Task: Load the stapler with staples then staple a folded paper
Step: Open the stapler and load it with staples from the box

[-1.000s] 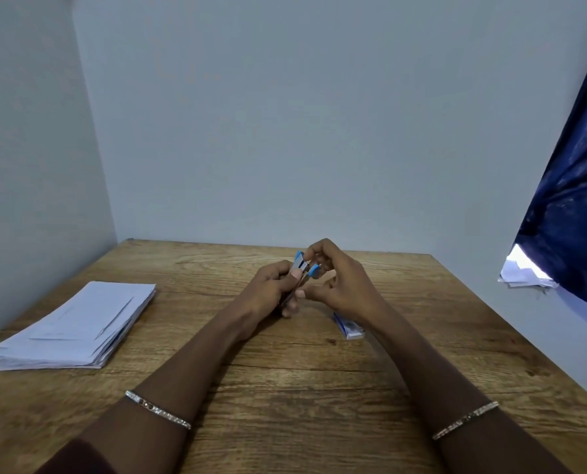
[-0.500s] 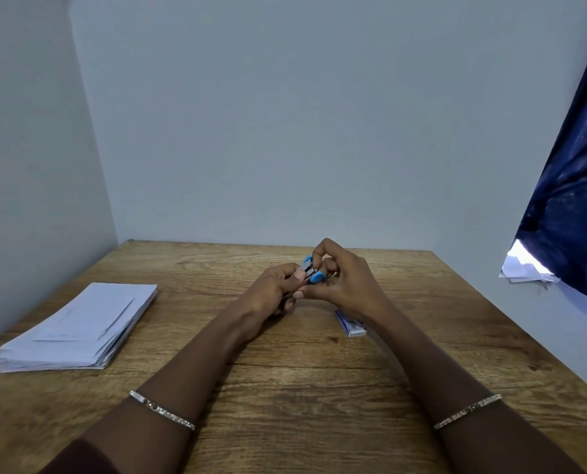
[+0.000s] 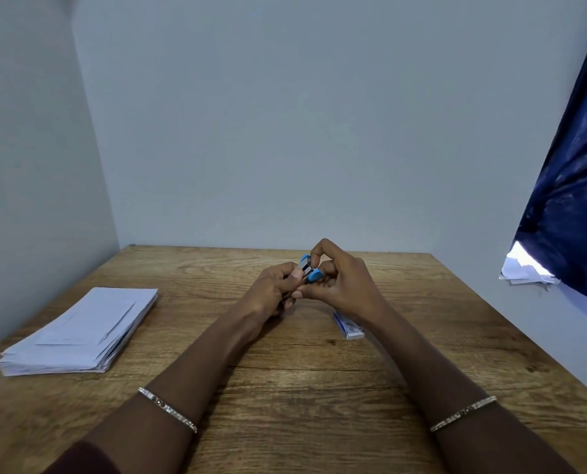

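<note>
A: Quick one. Where's the stapler [image 3: 307,268]?

B: Off the counter [image 3: 285,388], held up between both hands over the middle, a bit toward the far edge. Small, blue plastic ends, metal in between.

A: Hands?

B: Left hand [image 3: 273,289] is curled round the lower body, thumb up against the metal part. Right hand [image 3: 340,285] has its fingertips pinching the blue top end and is arched over it. Both are gripping it, neither is free.

A: Is it open? Are staples in?

B: The two blue ends look slightly apart, so the top seems lifted. Can't tell whether staples are in the channel; it's too small and the fingers cover it.

A: Step?

B: I'd say loading. No stapling has been done.

A: Other task stuff?

B: The staple box [image 3: 348,326] lies on the counter right of the middle, just beside the right wrist. The stack of folded paper [image 3: 83,331] is near the left edge, well apart from the hands.

A: Handling notes?

B: The stapler is probably light and rigid, with smooth plastic that could slip. The hinge and spring may snap back, so hold the base firmly by its sides and work the top with the fingertips. A staple strip is brittle and breaks if bent, so pinch it along its length. The paper is thin and floppy, so take one piece by its folded edge.
</note>
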Demonstrator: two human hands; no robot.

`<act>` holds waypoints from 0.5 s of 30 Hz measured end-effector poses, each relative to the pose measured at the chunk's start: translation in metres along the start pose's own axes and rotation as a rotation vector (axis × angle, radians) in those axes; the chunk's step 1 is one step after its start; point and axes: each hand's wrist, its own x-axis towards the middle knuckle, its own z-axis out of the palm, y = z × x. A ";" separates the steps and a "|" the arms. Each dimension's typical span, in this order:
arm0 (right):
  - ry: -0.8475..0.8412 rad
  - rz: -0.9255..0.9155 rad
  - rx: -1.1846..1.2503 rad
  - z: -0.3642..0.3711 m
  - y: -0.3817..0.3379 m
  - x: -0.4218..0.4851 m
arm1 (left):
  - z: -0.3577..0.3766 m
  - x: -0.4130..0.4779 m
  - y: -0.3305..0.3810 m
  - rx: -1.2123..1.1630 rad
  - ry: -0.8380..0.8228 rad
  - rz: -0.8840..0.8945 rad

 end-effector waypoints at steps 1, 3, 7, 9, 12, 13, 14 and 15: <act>0.001 -0.002 -0.004 0.001 0.000 0.000 | -0.001 0.001 0.000 0.012 0.001 0.002; 0.006 -0.004 -0.020 0.002 -0.002 0.000 | -0.004 0.002 -0.001 0.037 -0.001 0.001; 0.037 0.001 -0.030 0.003 -0.002 0.000 | -0.008 0.004 -0.003 0.036 -0.011 0.004; 0.055 0.001 -0.016 0.004 -0.002 -0.001 | -0.009 0.005 -0.003 0.001 -0.008 0.011; 0.043 0.002 -0.017 0.003 -0.003 0.000 | -0.008 0.004 -0.003 -0.005 0.002 0.006; 0.033 -0.001 -0.026 0.003 -0.003 0.000 | -0.007 0.003 -0.003 -0.008 0.002 0.007; 0.024 -0.004 -0.034 0.003 -0.004 0.000 | -0.006 0.002 -0.004 -0.013 0.000 0.012; 0.018 -0.004 -0.035 0.003 -0.003 0.000 | -0.005 0.002 -0.003 -0.016 -0.001 0.017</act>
